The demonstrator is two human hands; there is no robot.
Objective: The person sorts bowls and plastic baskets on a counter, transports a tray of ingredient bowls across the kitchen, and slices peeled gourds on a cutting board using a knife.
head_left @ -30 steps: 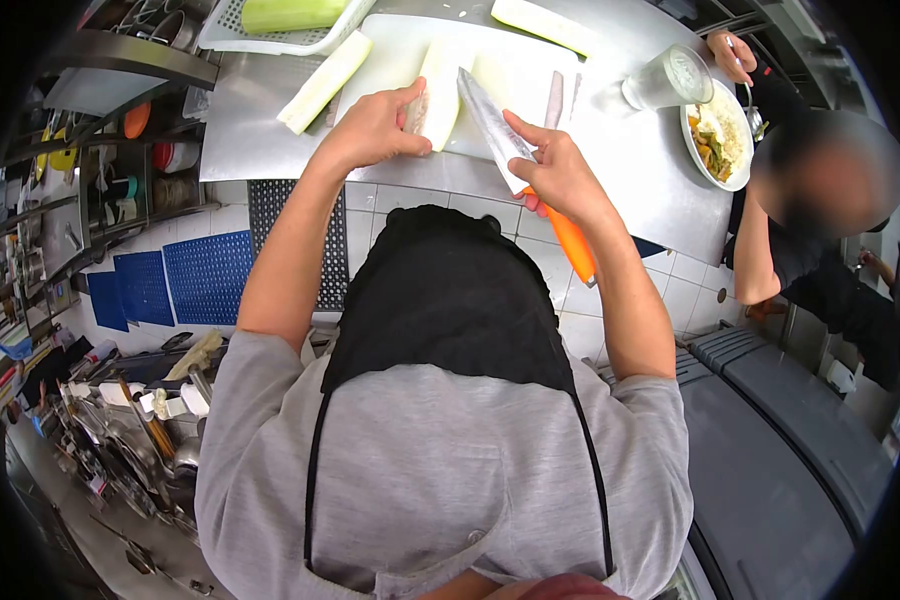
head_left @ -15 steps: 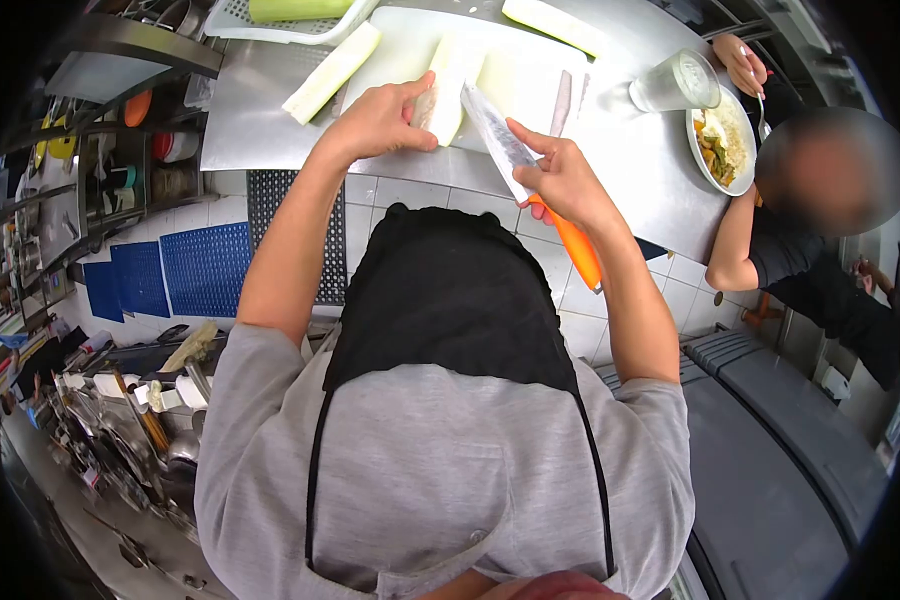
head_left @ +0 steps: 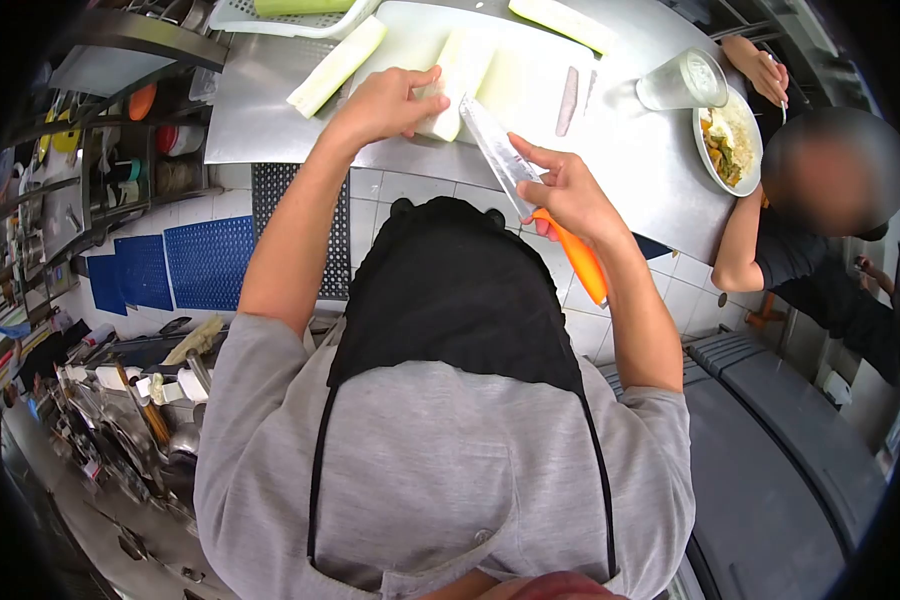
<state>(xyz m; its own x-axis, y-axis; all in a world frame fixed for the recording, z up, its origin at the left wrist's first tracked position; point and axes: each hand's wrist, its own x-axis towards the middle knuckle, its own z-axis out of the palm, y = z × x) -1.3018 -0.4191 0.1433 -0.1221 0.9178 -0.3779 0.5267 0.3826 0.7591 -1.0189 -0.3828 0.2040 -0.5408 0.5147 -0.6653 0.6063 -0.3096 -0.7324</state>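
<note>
My right hand (head_left: 570,192) is closed on a knife (head_left: 498,150) with an orange handle, its blade pointing up and left. The blade's tip is at the lower right side of a pale green vegetable piece (head_left: 467,65) on the white cutting board (head_left: 526,80). My left hand (head_left: 395,103) touches that piece's left side, with thumb and fingers curled at its edge; whether anything thin is pinched there is hidden. A thin greyish strip (head_left: 567,102) lies on the board's right part. Another cut piece (head_left: 338,66) rests across the board's left edge.
A white basket (head_left: 300,30) holds a green vegetable. Another long piece (head_left: 562,25) lies at the back. On the right are a glass (head_left: 682,80) and a bowl of food (head_left: 727,145) on the steel table (head_left: 260,110). A person in black sits beside the bowl, holding a utensil.
Both hands stay near the same vegetable piece; the knife has shifted slightly down within the view. The other person's hand has moved from the bowl's far edge, utensil still held.
</note>
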